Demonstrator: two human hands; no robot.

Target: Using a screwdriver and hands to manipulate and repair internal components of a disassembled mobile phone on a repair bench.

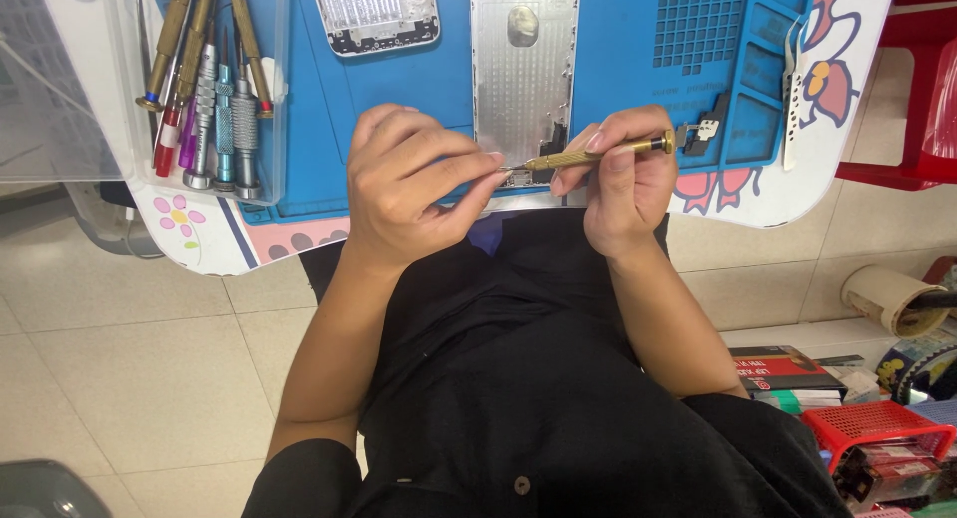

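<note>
The gold screwdriver (595, 156) lies almost level above the bench (857, 99) edge, its handle closed in the right hand (626, 184) grip, its tip pointing left into the pinching fingertips (490, 169) of the left hand (409, 184), just touching.

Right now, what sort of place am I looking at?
Probably a small phone-repair bench: a bare silver metal phone back housing on a blue silicone work mat, a tray of precision screwdrivers, and a brass-handled screwdriver held between both hands.
</note>
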